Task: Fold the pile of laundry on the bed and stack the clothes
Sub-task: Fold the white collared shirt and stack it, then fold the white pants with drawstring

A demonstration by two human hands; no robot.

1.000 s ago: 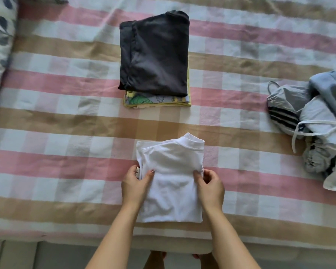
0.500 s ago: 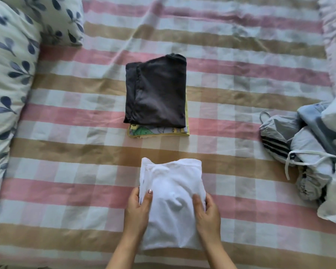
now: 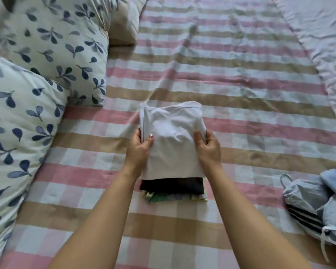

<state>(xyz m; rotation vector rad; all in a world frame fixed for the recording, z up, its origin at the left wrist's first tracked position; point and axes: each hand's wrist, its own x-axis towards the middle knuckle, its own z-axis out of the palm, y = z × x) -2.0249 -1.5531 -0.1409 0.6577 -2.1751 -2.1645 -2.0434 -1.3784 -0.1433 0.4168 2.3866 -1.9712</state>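
A folded white shirt [image 3: 173, 136] is held over the stack in the middle of the bed. My left hand [image 3: 139, 148] grips its left edge, thumb on top. My right hand [image 3: 209, 146] grips its right edge the same way. Under the shirt, only the near edges of the stack show: a folded black garment [image 3: 173, 185] on a folded yellow-green printed garment [image 3: 175, 198]. I cannot tell whether the shirt rests on the stack or hangs just above it.
The striped pink, tan and white bedspread [image 3: 241, 94] covers the bed. Two leaf-print pillows [image 3: 27, 94] fill the left side. A pile of unfolded grey and blue clothes with drawstrings [image 3: 316, 206] lies at the right edge.
Both hands lifted the folded white shirt from the near part of the bed and carried it away from me, over the black-topped stack. The view tilted up toward the pillows.
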